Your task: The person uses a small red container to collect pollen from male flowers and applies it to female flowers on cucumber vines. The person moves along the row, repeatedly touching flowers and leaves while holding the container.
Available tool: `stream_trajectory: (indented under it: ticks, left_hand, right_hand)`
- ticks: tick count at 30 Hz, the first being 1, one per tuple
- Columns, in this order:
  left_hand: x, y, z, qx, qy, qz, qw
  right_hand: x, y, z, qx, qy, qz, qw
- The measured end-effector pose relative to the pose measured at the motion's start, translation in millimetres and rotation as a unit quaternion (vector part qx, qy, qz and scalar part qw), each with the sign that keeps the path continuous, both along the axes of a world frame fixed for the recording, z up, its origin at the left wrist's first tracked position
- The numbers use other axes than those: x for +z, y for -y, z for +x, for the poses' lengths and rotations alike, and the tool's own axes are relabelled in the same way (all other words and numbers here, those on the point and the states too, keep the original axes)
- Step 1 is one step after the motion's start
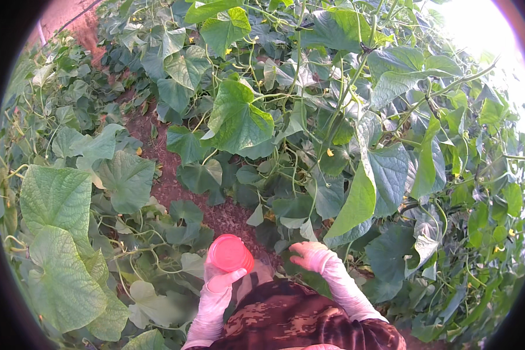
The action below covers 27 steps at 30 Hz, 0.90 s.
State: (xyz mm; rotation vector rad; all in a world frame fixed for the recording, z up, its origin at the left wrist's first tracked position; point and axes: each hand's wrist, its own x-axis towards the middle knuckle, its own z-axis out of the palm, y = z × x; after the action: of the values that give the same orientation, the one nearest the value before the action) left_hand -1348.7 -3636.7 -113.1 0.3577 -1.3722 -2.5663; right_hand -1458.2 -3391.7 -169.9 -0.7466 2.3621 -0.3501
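My left hand (223, 281) is shut on a round red plastic container (230, 253), held low in front of my body. Its circular face is turned up, and ridges run around its side; whether that face is a lid or a base I cannot tell. My right hand (307, 255) is empty, thumb and fingers apart and pointing left. Just above and to the right of it hangs a large folded cucumber leaf (354, 203). Pale sleeves cover both forearms. The leaves partly hide the stems behind them.
Tall cucumber vines (345, 96) with small yellow flowers (330, 152) rise ahead and to the right. Broad leaves (57, 201) crowd the left side. Between the rows runs a narrow reddish soil path (170, 186). Bright light glares at the upper right.
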Motion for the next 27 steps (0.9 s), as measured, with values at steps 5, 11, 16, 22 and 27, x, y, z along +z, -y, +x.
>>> stream_trajectory:
  ticks: [5,11,16,22,27]
  left_hand:
    - [-17.1,7.8,-29.6,-0.065,0.021,0.005,0.998]
    - [-18.3,35.0,-122.9,-0.219,-0.037,0.049,0.974]
    - [2.5,72.6,-214.5,-0.343,-0.088,-0.028,0.935]
    - [22.1,100.7,-291.7,-0.453,-0.099,-0.048,0.885]
    - [17.2,109.7,-318.4,-0.469,-0.047,0.008,0.882]
  right_hand:
    - [-7.9,-28.8,7.0,-0.096,0.128,0.052,0.986]
    - [49.1,-0.6,-72.4,-0.282,-0.395,-0.351,0.801]
    - [77.0,58.2,-146.1,-0.286,-0.402,-0.258,0.830]
    - [111.3,94.6,-199.6,-0.362,-0.475,-0.283,0.751]
    - [156.9,91.0,-228.5,-0.444,-0.573,-0.337,0.601]
